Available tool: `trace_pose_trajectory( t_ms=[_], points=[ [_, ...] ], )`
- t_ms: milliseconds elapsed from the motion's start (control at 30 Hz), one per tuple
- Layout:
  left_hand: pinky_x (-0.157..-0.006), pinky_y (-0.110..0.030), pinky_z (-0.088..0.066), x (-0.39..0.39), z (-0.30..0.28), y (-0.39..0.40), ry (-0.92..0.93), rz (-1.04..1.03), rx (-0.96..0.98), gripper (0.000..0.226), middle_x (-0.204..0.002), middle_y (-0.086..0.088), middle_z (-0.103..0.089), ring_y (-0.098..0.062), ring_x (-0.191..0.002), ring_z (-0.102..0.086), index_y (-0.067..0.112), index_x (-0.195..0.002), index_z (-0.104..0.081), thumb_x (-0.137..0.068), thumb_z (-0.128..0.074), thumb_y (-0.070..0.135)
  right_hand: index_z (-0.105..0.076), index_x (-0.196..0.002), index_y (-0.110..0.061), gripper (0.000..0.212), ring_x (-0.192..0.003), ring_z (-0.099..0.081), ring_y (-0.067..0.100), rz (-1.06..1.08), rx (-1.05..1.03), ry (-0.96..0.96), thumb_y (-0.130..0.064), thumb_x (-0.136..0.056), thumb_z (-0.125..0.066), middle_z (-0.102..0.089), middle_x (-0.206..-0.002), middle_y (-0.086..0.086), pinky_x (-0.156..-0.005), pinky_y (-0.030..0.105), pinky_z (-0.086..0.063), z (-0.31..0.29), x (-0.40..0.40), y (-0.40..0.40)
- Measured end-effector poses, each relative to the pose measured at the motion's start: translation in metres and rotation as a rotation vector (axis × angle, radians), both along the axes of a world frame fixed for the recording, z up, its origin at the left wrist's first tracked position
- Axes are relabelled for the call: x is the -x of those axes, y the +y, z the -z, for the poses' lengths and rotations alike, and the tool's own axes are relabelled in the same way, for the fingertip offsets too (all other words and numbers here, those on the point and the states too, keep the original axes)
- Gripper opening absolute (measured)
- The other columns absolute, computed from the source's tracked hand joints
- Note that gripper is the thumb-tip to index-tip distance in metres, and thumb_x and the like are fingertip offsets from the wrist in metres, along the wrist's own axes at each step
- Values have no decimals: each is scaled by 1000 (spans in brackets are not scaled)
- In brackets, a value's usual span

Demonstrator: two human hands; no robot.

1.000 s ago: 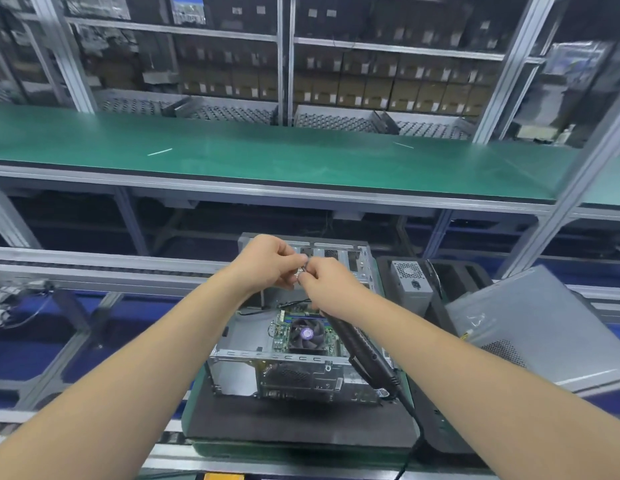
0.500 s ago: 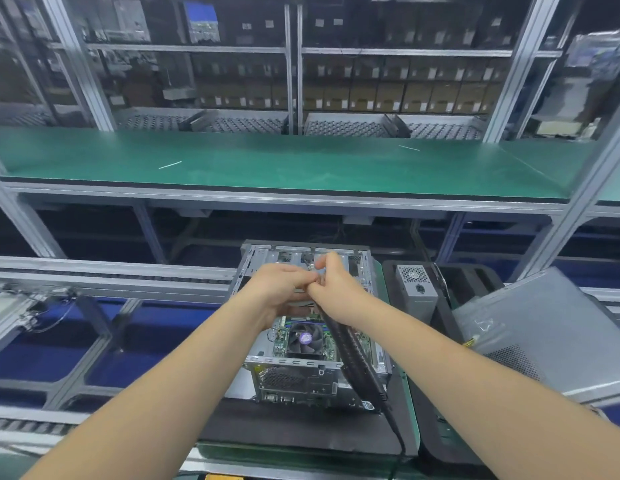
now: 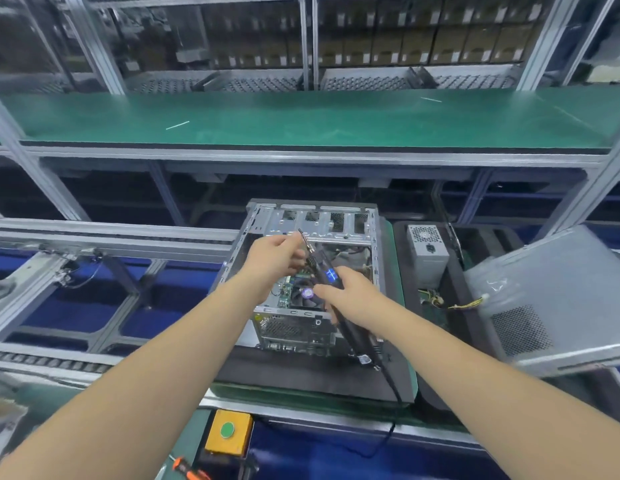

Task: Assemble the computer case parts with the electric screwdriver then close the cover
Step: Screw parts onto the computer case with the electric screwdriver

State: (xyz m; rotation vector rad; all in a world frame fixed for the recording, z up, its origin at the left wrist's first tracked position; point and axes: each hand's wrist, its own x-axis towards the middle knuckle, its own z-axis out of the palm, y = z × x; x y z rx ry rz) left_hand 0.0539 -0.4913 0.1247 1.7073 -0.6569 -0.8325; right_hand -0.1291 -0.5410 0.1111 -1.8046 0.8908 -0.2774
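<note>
Nearest, a yellow box with a green button [image 3: 227, 429] sits at the worktop [image 3: 301, 396] edge, beyond it the open computer case [image 3: 312, 278] on a dark mat, where the right hand [image 3: 353, 296] grips the electric screwdriver [image 3: 327, 277], the left hand [image 3: 275, 254] pinches near its tip, the grey cover [image 3: 557, 299] leans right, and a green shelf [image 3: 319, 119] spans behind.

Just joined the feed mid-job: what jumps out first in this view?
Both hands meet over the open computer case at centre: the right hand grips a black electric screwdriver with a lit blue display, and the left hand holds it near the bit end. To the right, a grey side cover lies tilted beside a loose power supply. A yellow box with a green button sits on the near edge.
</note>
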Motion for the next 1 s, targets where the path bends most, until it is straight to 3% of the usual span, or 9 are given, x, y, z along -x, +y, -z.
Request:
trace_pose_trajectory(
  t_ms=[133,233,333,433,500,567,667,867,1000],
  points=[
    [-64,-32,-41,-23,34,4,-562,394,-482,36,-70,-9,-57,-27,-61,-47,5,-79,-66,-100,-53,31,-56,-101,-19,31,-53,-66,16,44,-29,17,-47,-93,-65,-68,-74,-1,-65,34,-53,12,19,9],
    [-65,-31,-41,-32,49,-4,-729,707,-763,35,-75,-6,-55,-21,-64,-48,10,-79,-59,-99,-57,38,-57,-107,-26,21,-54,-65,16,88,-50,10,-42,-95,-63,-67,-74,0,-72,40,-58,22,30,16],
    [-98,-37,-52,-43,59,-17,-521,842,-941,46,-107,-6,-71,-25,-99,-67,7,-107,-74,-82,-75,47,-56,-106,-40,12,-53,-65,18,173,-75,-4,-39,-95,-63,-67,-73,-4,-64,34,-59,31,40,24],
    [-95,-39,-48,-53,60,-22,-301,1016,-1088,60,-117,-13,-70,-33,-103,-64,3,-124,-70,-74,-80,35,-55,-105,-37,12,-52,-64,19,265,-74,8,-38,-97,-64,-66,-68,-6,-60,32,-55,37,41,34],
    [-97,-39,-53,-59,64,-25,-392,1071,-1016,36,-122,-9,-73,-34,-110,-68,13,-116,-76,-84,-75,30,-54,-106,-36,13,-53,-64,20,304,-79,-7,-37,-98,-64,-65,-69,-3,-60,34,-54,39,37,40],
    [-88,-36,-58,-62,66,-27,-539,1059,-846,14,-109,1,-75,-26,-97,-70,24,-102,-80,-94,-69,29,-52,-108,-40,16,-55,-65,20,326,-81,-5,-39,-98,-65,-67,-74,1,-60,34,-56,41,32,48],
    [-64,-33,-49,-64,68,-23,-629,1056,-667,21,-84,1,-68,-22,-70,-54,27,-82,-76,-98,-63,22,-56,-115,-29,21,-56,-65,23,352,-88,1,-36,-98,-65,-66,-72,0,-58,35,-55,42,23,60],
    [-68,-35,-38,-72,63,-4,-552,1031,-474,28,-85,-1,-53,-21,-71,-40,20,-98,-62,-104,-49,44,-56,-101,-20,14,-54,-63,24,384,-52,19,-30,-99,-64,-65,-71,2,-62,35,-54,44,14,80],
    [-70,-37,-40,-55,54,2,-677,990,-372,31,-90,-3,-60,-21,-76,-51,17,-91,-59,-104,-39,37,-56,-102,-21,14,-54,-65,23,369,-17,36,-32,-99,-64,-67,-74,3,-64,35,-54,46,13,86]
  ],
)
